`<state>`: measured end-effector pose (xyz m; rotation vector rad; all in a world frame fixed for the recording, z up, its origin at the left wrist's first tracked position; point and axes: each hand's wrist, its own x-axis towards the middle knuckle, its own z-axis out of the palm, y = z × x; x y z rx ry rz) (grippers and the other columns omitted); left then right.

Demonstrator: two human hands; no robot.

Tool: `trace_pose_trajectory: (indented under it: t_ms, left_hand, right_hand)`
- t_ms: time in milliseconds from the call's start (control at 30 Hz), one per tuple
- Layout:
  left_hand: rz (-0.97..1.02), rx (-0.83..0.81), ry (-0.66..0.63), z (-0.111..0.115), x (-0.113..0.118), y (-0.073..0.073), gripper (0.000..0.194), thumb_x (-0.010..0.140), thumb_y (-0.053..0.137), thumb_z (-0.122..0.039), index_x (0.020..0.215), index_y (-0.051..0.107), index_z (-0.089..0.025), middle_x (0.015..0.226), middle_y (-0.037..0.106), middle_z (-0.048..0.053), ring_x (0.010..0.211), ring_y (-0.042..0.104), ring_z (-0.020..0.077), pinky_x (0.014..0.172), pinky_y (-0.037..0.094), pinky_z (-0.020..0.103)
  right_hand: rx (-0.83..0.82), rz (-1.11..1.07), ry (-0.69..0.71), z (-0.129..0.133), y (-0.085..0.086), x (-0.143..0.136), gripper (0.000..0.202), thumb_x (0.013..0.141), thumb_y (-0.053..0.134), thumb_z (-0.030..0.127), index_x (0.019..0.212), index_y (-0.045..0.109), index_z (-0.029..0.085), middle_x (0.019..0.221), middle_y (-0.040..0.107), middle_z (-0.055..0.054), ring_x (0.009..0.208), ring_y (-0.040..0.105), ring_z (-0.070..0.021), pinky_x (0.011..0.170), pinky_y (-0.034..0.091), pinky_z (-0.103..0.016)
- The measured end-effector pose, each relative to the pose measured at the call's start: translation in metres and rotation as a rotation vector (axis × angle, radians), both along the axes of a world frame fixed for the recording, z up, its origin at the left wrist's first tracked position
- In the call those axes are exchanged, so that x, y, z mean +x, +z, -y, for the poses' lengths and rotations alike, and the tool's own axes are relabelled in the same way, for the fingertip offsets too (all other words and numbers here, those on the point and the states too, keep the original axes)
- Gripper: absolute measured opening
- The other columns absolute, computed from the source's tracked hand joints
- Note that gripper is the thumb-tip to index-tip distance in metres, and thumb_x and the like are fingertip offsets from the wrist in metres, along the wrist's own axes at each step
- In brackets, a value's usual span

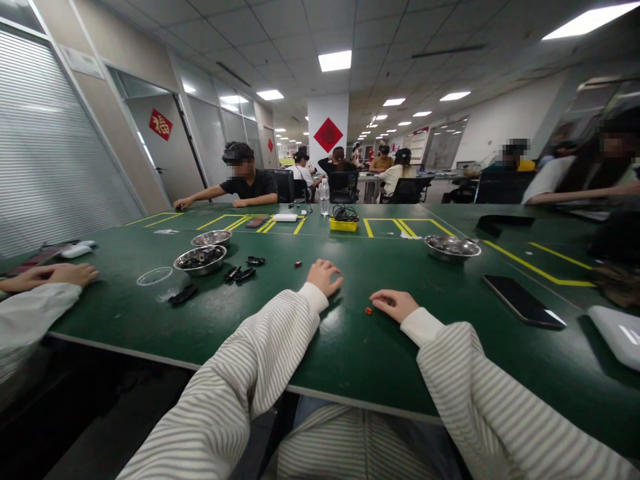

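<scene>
My left hand (324,277) rests on the green table (350,360) with its fingers apart and nothing visible in them. A small dark red piece (298,265) lies to its left, not touched. Across from it, my right hand (397,304) lies low over the tabletop, fingers stretched out to the left. Just below those fingertips sits a tiny orange-red piece (369,311), apart from the hand. Several black plastic parts (245,274) are scattered left of my left hand, and one more black part (183,295) lies closer to the front edge.
Metal bowls stand at left, one holding dark parts (200,257), and another bowl (451,249) at right. A phone (524,301) and a white case (617,333) lie right. Beyond are a yellow tray (343,225) with cables and a bottle (324,197). Another person's hands (70,274) rest left.
</scene>
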<state>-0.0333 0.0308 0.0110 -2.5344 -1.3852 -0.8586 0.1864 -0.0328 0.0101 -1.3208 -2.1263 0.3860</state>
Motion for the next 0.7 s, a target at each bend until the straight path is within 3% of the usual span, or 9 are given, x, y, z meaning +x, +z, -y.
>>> trace_pose_trajectory:
  t_ms: [133, 233, 333, 500, 700]
  left_hand:
    - [0.054, -0.083, 0.452, -0.036, -0.054, -0.006, 0.03, 0.07, 0.051, -0.026, 0.099, 0.051, -0.018, 0.111, 0.041, 0.007, 0.103, 0.026, 0.0266, 0.082, 0.027, 0.039]
    - [0.06, -0.186, 0.516, -0.05, -0.075, -0.012, 0.026, 0.073, 0.047, -0.023, 0.098, 0.052, -0.017, 0.1, 0.047, 0.008, 0.095, 0.033, 0.0238, 0.079, 0.031, 0.036]
    - [0.027, -0.211, 0.432, -0.054, -0.075, -0.014, 0.019, 0.073, 0.048, -0.023, 0.088, 0.057, -0.019, 0.088, 0.052, 0.005, 0.086, 0.04, 0.0188, 0.076, 0.034, 0.03]
    - [-0.028, -0.224, 0.152, -0.048, -0.054, -0.014, 0.017, 0.07, 0.05, -0.022, 0.083, 0.058, -0.017, 0.082, 0.053, 0.003, 0.079, 0.045, 0.0144, 0.075, 0.037, 0.025]
    - [-0.007, -0.237, -0.132, -0.018, -0.017, -0.014, 0.016, 0.067, 0.051, -0.022, 0.081, 0.057, -0.016, 0.077, 0.054, 0.002, 0.073, 0.047, 0.0126, 0.071, 0.038, 0.023]
  right_hand:
    - [0.06, 0.07, 0.1, -0.002, -0.003, 0.001, 0.027, 0.064, 0.053, 0.036, 0.079, 0.063, 0.016, 0.066, 0.059, -0.002, 0.049, 0.043, -0.009, 0.051, 0.037, -0.021]
    - [0.058, 0.082, 0.154, -0.004, -0.005, 0.001, 0.025, 0.062, 0.056, 0.035, 0.078, 0.064, 0.017, 0.067, 0.058, -0.003, 0.048, 0.041, -0.008, 0.05, 0.037, -0.02]
    - [0.05, 0.083, 0.18, -0.004, -0.005, 0.001, 0.022, 0.063, 0.056, 0.034, 0.074, 0.064, 0.018, 0.066, 0.058, -0.002, 0.049, 0.042, -0.0078, 0.049, 0.036, -0.02]
    - [-0.037, 0.016, 0.096, 0.0, -0.001, -0.002, 0.02, 0.06, 0.057, 0.033, 0.069, 0.06, 0.015, 0.057, 0.056, -0.001, 0.046, 0.044, -0.0074, 0.046, 0.036, -0.019]
    - [-0.131, -0.115, 0.049, 0.0, -0.002, -0.003, 0.02, 0.056, 0.06, 0.033, 0.064, 0.055, 0.015, 0.056, 0.055, 0.0, 0.043, 0.044, -0.0065, 0.043, 0.036, -0.019]
